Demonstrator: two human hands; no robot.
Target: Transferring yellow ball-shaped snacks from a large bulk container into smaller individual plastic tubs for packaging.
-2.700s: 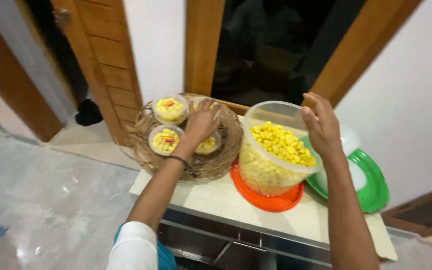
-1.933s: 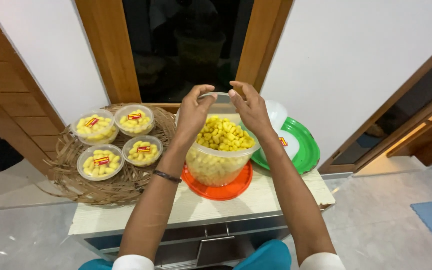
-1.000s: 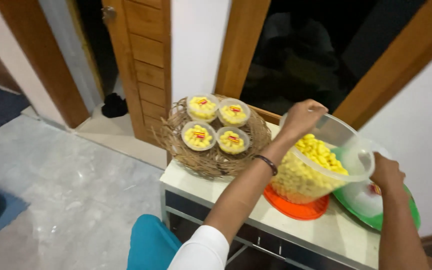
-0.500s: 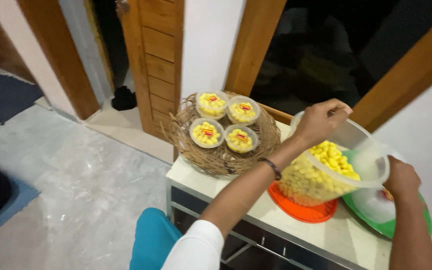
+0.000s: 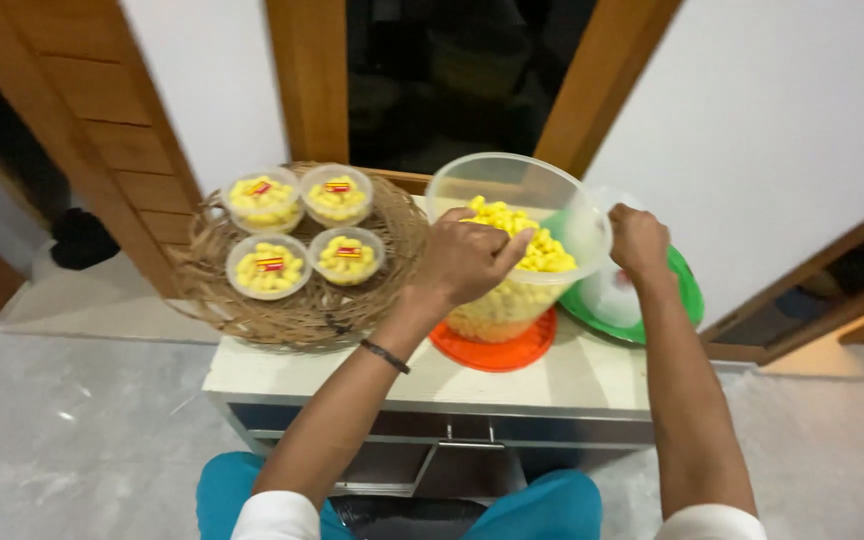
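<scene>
Fingers of the left hand (image 5: 467, 262) dip, curled, into the large clear plastic tub of yellow snacks (image 5: 512, 245); right hand (image 5: 638, 240) grips a small clear cup (image 5: 607, 290); four filled lidded cups (image 5: 297, 232) sit far left.

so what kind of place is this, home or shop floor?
Most likely a home, with small-scale snack packing. A low cabinet stands by a wooden window frame on a tiled floor. A woven tray holds four small lidded tubs of yellow snacks, and the left hand reaches into the big tub.
</scene>
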